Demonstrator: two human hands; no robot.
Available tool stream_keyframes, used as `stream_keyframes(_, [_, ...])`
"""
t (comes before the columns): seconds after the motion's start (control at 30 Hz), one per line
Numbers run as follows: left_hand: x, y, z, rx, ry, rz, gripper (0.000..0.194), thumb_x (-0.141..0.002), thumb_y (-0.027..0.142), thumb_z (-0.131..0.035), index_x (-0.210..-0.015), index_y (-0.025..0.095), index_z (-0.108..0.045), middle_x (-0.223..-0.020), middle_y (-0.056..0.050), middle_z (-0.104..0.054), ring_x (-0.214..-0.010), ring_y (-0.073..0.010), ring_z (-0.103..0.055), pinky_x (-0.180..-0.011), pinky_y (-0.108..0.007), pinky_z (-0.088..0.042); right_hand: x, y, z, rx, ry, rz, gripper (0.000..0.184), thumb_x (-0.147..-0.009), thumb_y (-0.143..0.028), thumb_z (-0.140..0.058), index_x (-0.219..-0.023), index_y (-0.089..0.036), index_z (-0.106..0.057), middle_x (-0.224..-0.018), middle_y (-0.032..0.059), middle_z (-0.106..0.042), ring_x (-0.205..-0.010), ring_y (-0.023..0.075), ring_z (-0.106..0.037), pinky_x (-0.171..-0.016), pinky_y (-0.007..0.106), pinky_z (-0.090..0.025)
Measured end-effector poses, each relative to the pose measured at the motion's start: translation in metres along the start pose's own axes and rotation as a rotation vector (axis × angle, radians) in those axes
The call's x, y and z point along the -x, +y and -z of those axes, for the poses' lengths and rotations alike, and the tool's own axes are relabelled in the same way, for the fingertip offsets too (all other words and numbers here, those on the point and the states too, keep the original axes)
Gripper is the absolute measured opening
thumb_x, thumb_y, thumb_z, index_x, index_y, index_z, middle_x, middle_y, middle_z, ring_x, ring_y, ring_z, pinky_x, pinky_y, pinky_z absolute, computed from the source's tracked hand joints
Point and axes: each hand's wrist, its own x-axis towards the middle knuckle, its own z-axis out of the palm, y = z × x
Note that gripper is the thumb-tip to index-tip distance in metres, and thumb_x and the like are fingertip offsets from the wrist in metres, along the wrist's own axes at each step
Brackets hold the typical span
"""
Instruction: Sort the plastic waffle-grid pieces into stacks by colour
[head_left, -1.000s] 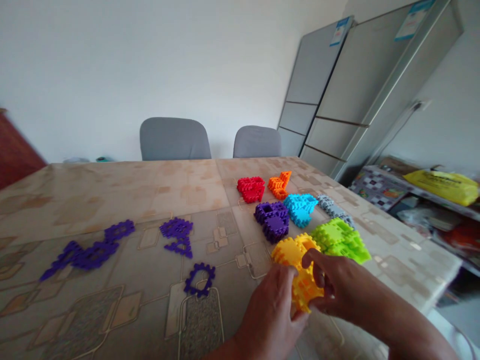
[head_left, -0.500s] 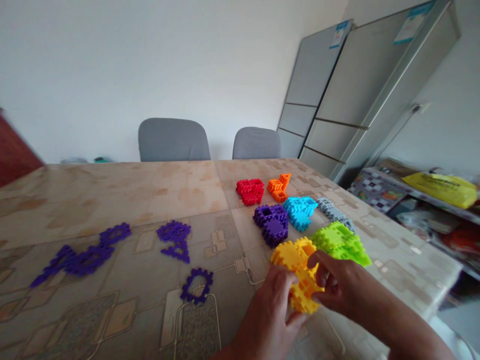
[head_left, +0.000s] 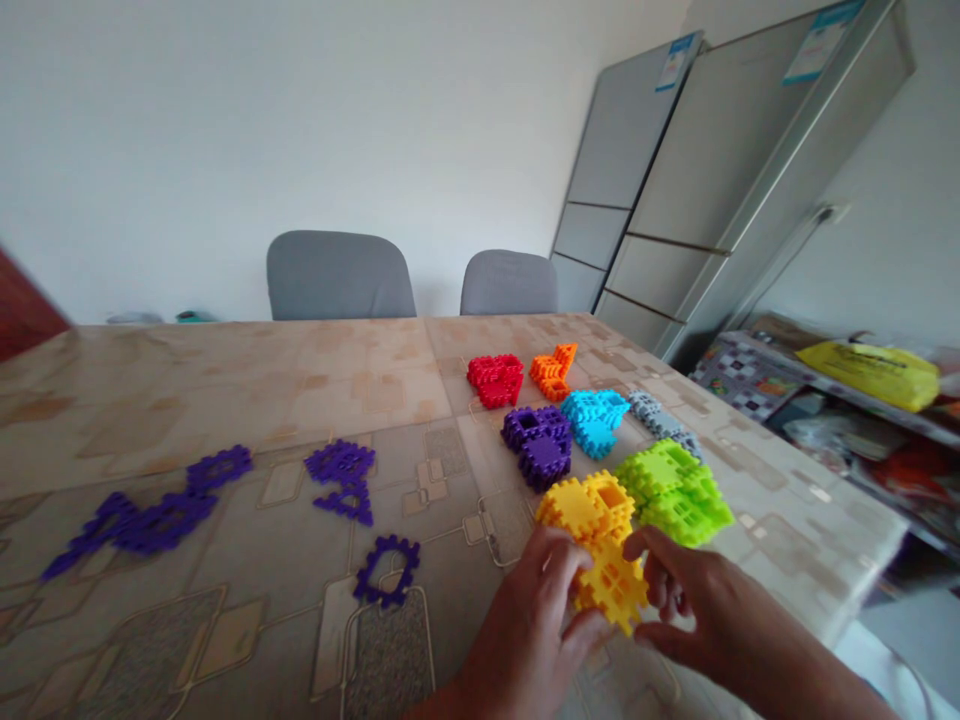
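Near the front right of the table, my left hand (head_left: 529,615) grips a yellow toothed plastic piece with a window grid (head_left: 613,585) by its left edge, thumb and fingers closed on it. My right hand (head_left: 701,605) is at the piece's right edge. Its index finger reaches the upper right corner and its thumb is lower down, with a gap between them; the other fingers are curled. Just behind the held piece lies a pile of yellow building pieces (head_left: 589,507). Lime green pieces (head_left: 675,490) are stacked beyond my right hand.
Piles of purple (head_left: 536,445), light blue (head_left: 595,420), red (head_left: 495,380), orange (head_left: 553,373) and grey pieces (head_left: 664,422) stand farther back. Loose purple pieces (head_left: 388,571) lie to the left on the patterned table (head_left: 225,390). Two grey chairs (head_left: 341,275) stand behind it.
The yellow window piece has turned to show its face more plainly and sits lower, clearer of the pile. My right hand has shifted slightly down and right. My left hand keeps its hold.
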Motion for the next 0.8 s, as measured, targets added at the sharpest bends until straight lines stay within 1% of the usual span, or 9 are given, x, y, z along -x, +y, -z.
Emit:
stream_keyframes(0.13, [0.001, -0.001, -0.002, 0.071, 0.031, 0.000, 0.057, -0.068, -0.014, -0.067, -0.109, 0.024, -0.051, -0.116, -0.005, -0.057, -0.103, -0.0204, -0.061, -0.083, -0.029, -0.056, -0.006, -0.007, 0.002, 0.007, 0.014, -0.027, 0.036, -0.072, -0.012, -0.063, -0.105, -0.020, -0.055, -0.078, 0.0015, -0.068, -0.068, 0.0186, -0.066, -0.062, 0.030, -0.048])
stream_keyframes(0.23, [0.003, -0.002, -0.003, 0.102, 0.071, 0.031, 0.060, -0.067, -0.013, -0.069, -0.110, 0.025, -0.051, -0.113, -0.002, -0.058, -0.095, -0.0172, -0.062, -0.078, -0.025, -0.056, -0.009, -0.010, 0.004, 0.017, 0.017, -0.065, 0.033, -0.072, -0.015, -0.065, -0.104, -0.020, -0.056, -0.081, 0.0030, -0.070, -0.069, 0.0194, -0.067, -0.062, 0.030, -0.048])
stream_keyframes(0.33, [0.005, -0.002, -0.003, 0.098, 0.099, 0.072, 0.061, -0.065, -0.013, -0.070, -0.109, 0.025, -0.052, -0.107, -0.001, -0.058, -0.084, -0.0144, -0.063, -0.076, -0.026, -0.054, -0.007, -0.009, 0.004, 0.044, 0.037, -0.068, 0.036, -0.071, -0.014, -0.067, -0.105, -0.021, -0.057, -0.081, 0.0023, -0.069, -0.069, 0.0195, -0.067, -0.063, 0.030, -0.048])
stream_keyframes(0.4, [0.007, -0.002, -0.001, 0.081, 0.102, 0.098, 0.056, -0.065, -0.012, -0.069, -0.104, 0.024, -0.053, -0.101, 0.000, -0.059, -0.080, -0.0139, -0.062, -0.074, -0.025, -0.053, -0.004, -0.007, 0.003, 0.068, 0.054, -0.063, 0.039, -0.070, -0.014, -0.068, -0.107, -0.021, -0.058, -0.082, 0.0019, -0.069, -0.070, 0.0198, -0.067, -0.063, 0.030, -0.048])
stream_keyframes(0.43, [0.008, -0.001, 0.000, 0.062, 0.088, 0.099, 0.051, -0.064, -0.012, -0.068, -0.098, 0.022, -0.053, -0.096, 0.001, -0.059, -0.078, -0.0140, -0.062, -0.071, -0.025, -0.052, -0.004, -0.006, 0.001, 0.081, 0.059, -0.063, 0.040, -0.070, -0.014, -0.069, -0.107, -0.022, -0.058, -0.082, 0.0018, -0.069, -0.071, 0.0201, -0.067, -0.064, 0.030, -0.048])
stream_keyframes(0.53, [0.009, 0.001, 0.004, -0.016, 0.006, 0.053, 0.040, -0.062, -0.012, -0.065, -0.080, 0.021, -0.050, -0.084, 0.002, -0.057, -0.074, -0.0150, -0.059, -0.066, -0.024, -0.047, -0.004, -0.002, -0.003, 0.112, 0.074, -0.070, 0.041, -0.070, -0.013, -0.069, -0.108, -0.022, -0.058, -0.082, 0.0018, -0.069, -0.071, 0.0209, -0.067, -0.063, 0.031, -0.047])
stream_keyframes(0.63, [0.006, 0.003, 0.007, -0.055, -0.032, 0.028, 0.036, -0.065, -0.010, -0.064, -0.081, 0.020, -0.052, -0.084, 0.001, -0.057, -0.073, -0.0152, -0.058, -0.065, -0.024, -0.045, -0.009, 0.002, -0.006, 0.108, 0.100, -0.065, 0.040, -0.072, -0.011, -0.068, -0.108, -0.022, -0.057, -0.083, 0.0017, -0.070, -0.071, 0.0202, -0.067, -0.065, 0.031, -0.047])
stream_keyframes(0.7, [0.002, 0.004, 0.009, -0.053, -0.019, 0.029, 0.032, -0.070, -0.008, -0.061, -0.085, 0.020, -0.054, -0.086, 0.000, -0.058, -0.074, -0.0152, -0.058, -0.066, -0.024, -0.044, -0.014, 0.003, -0.006, 0.082, 0.098, -0.052, 0.037, -0.072, -0.010, -0.066, -0.106, -0.022, -0.057, -0.081, 0.0011, -0.069, -0.069, 0.0193, -0.067, -0.064, 0.030, -0.047])
stream_keyframes(0.8, [-0.003, 0.005, 0.012, -0.054, 0.000, 0.020, 0.027, -0.076, -0.005, -0.058, -0.086, 0.020, -0.054, -0.086, -0.001, -0.058, -0.077, -0.0156, -0.058, -0.068, -0.024, -0.044, -0.018, 0.002, -0.003, 0.051, 0.088, -0.048, 0.034, -0.072, -0.010, -0.064, -0.102, -0.022, -0.057, -0.078, 0.0004, -0.069, -0.068, 0.0187, -0.067, -0.061, 0.028, -0.046])
